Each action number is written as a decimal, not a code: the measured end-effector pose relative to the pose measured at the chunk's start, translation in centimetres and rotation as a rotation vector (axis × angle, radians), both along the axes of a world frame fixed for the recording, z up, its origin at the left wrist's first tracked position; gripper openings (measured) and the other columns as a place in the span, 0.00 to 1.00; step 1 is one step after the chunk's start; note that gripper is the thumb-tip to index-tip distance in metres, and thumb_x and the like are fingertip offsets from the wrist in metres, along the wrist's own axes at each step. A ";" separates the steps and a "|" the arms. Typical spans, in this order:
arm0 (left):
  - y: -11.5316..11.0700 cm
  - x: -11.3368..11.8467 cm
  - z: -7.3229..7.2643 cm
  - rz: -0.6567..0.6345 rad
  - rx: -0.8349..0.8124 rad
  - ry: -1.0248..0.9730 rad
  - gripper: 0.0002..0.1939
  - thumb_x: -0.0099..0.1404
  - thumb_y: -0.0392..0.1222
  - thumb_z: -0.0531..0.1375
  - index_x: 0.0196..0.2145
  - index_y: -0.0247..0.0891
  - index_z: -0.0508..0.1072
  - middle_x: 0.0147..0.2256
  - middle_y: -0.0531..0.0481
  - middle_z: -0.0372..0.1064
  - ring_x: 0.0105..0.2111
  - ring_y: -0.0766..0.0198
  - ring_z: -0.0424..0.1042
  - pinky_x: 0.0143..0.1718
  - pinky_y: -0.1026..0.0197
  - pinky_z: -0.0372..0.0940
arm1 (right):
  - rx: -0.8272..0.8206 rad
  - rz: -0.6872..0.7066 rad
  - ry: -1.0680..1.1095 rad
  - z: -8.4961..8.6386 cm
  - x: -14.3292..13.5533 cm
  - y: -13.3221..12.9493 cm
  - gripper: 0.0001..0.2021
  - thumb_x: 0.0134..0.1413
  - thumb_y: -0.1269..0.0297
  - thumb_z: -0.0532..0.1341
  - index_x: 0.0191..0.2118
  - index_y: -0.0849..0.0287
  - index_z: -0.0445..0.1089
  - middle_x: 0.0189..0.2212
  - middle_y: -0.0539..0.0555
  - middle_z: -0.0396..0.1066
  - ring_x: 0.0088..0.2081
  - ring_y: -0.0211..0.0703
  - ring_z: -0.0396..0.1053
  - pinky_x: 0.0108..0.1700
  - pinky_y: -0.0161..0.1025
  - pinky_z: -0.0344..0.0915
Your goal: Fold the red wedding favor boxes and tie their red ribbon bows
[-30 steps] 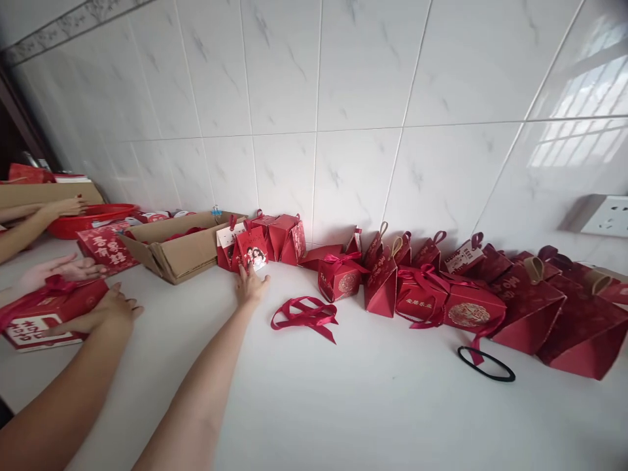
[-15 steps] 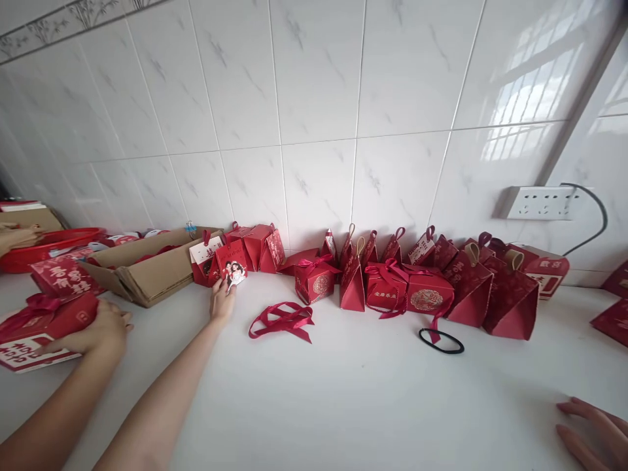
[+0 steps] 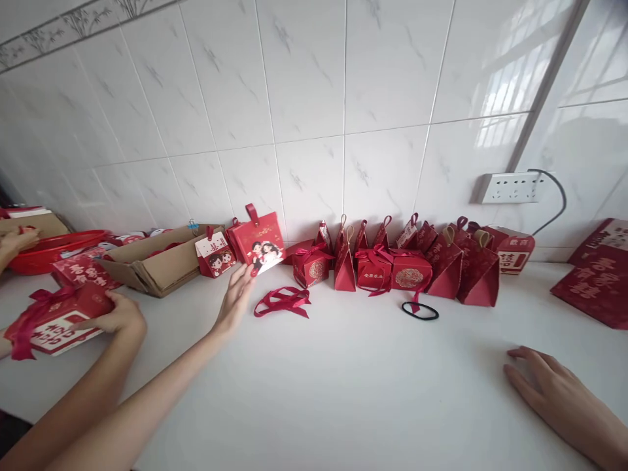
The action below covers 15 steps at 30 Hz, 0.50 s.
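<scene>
More of my right hand shows now, loosely spread on the table. Farther off, my left hand grips the couple box at its bottom edge; standing on the table earlier, it is now lifted and tilted.

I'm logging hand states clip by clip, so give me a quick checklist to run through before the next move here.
1. Couple-print box in the left hand: ok, fingers at its lower edge.
2. Right hand free: ok, it lies on the table with nothing visible in it.
3. Table free of loose items: not ok, a loose ribbon and a black loop lie on it.
4. Nearest co-worker's hand apart from the couple-print box: ok, it is on a ribboned box farther left.
5. Couple-print box filled: cannot tell, its panels hide the inside.
</scene>
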<state>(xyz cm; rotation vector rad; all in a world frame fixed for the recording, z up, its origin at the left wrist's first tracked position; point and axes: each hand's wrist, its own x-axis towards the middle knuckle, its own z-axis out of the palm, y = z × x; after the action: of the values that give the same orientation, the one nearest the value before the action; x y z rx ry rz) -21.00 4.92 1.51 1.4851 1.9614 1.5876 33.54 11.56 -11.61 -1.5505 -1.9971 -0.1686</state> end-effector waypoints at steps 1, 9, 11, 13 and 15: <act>-0.5 1.9 -0.2 -0.067 0.011 0.000 0.28 0.64 0.52 0.51 0.59 0.39 0.63 0.66 0.49 0.49 0.65 0.54 0.51 0.64 0.60 0.55 | -0.031 0.005 -0.018 0.7 -0.4 -0.4 0.08 0.60 0.51 0.53 0.38 0.46 0.65 0.42 0.67 0.72 0.41 0.57 0.75 0.39 0.51 0.72; -3.2 14.5 -5.9 -0.445 -0.106 -0.072 0.15 0.60 0.45 0.56 0.46 0.45 0.69 0.60 0.46 0.58 0.62 0.49 0.58 0.62 0.43 0.57 | -0.121 0.414 0.331 8.0 -9.5 -3.9 0.28 0.61 0.47 0.53 0.61 0.52 0.50 0.61 0.64 0.56 0.59 0.60 0.62 0.54 0.60 0.66; -1.9 16.1 -5.9 -0.427 -0.063 -0.098 0.18 0.61 0.45 0.56 0.49 0.44 0.64 0.60 0.43 0.57 0.61 0.51 0.58 0.61 0.44 0.59 | -0.148 0.519 0.474 9.4 -11.8 -3.3 0.32 0.58 0.46 0.56 0.62 0.52 0.46 0.62 0.64 0.55 0.62 0.58 0.57 0.58 0.61 0.62; -0.2 17.7 -5.3 -0.443 0.001 -0.116 0.23 0.60 0.47 0.56 0.53 0.43 0.58 0.61 0.42 0.54 0.63 0.53 0.55 0.62 0.46 0.57 | -0.167 0.534 0.640 9.9 -13.6 -2.2 0.33 0.57 0.44 0.57 0.61 0.55 0.44 0.57 0.65 0.59 0.57 0.56 0.63 0.56 0.59 0.64; 1.3 19.0 -4.9 -0.474 0.044 -0.158 0.28 0.60 0.48 0.56 0.56 0.42 0.54 0.62 0.42 0.52 0.64 0.53 0.52 0.64 0.48 0.55 | -0.204 0.533 0.737 9.7 -14.9 -1.2 0.33 0.57 0.44 0.56 0.59 0.57 0.45 0.50 0.64 0.64 0.48 0.52 0.70 0.51 0.56 0.68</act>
<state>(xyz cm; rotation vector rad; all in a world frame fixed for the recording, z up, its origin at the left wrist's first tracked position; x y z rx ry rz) -2.00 6.23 -3.42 1.6302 1.3652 1.4842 18.59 10.40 -1.87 -0.9223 -1.7503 0.7317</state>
